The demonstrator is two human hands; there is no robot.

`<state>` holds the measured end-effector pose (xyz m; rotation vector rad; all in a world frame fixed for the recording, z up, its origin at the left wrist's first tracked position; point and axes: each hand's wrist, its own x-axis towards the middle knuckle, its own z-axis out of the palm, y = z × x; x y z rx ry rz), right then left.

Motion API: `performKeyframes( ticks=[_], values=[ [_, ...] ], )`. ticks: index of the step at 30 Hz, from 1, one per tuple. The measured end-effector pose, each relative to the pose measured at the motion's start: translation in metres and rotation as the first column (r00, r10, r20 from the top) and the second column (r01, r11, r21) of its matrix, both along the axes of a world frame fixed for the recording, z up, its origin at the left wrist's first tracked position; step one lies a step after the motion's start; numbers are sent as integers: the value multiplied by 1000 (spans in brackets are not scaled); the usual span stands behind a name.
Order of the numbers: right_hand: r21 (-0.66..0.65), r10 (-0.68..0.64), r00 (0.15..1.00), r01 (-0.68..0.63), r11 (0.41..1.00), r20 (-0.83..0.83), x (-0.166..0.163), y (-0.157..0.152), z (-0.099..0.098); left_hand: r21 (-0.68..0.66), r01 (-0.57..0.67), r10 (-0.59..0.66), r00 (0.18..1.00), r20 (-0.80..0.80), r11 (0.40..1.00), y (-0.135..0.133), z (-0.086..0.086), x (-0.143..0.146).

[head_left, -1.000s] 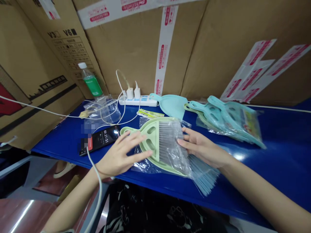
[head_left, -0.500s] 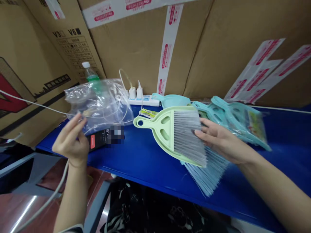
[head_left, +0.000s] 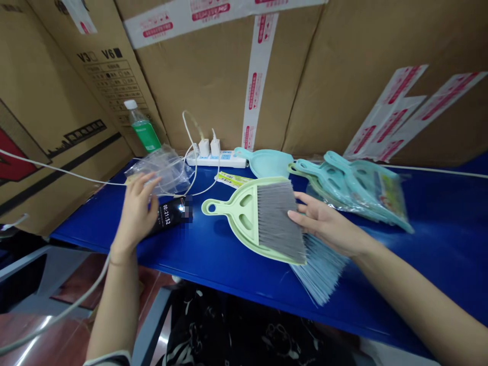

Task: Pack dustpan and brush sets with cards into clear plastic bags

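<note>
On a blue table, seen from above, my right hand grips the bristle end of a pale green dustpan-and-brush set, thumb over the grey bristles and fingers mostly hidden behind. The set is near the middle of the table, its looped handle pointing left and the brush nested in the pan. My left hand is well apart from it, raised at the left with fingers loosely spread, in front of crumpled clear plastic wrapping; I cannot tell whether the fingertips touch the plastic. Just beside that hand lies a phone, partly covered by it. Under the right end of the green set, a fan of pale blue bristles pokes out toward the near edge; the rest of that brush is hidden. Farther back are a light blue dustpan beside a white power strip and, to the right, overlapping dustpan sets in clear bags. I judge the step in hand to be laying the wrapping aside, with the green set already bare; parting brush from pan would call for my left hand on the handle while my right steadies the other end.
</note>
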<state>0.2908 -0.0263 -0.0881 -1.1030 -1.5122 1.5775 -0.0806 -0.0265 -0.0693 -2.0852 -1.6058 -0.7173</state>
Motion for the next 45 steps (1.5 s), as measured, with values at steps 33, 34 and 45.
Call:
performKeyframes(
  ticks=[33,34,45],
  values=[
    [843,-794,378,-454,290,477,-19,-54,28,-179,426,-449,886,-117,887,42,37,91],
    [829,-797,347,-463,313,494,-18,-54,28,-172,395,-419,898,-136,902,51,41,92],
    [499,-482,157,-428,754,862,-40,-53,13,-398,276,-384,896,-222,875,146,46,143]
  ],
)
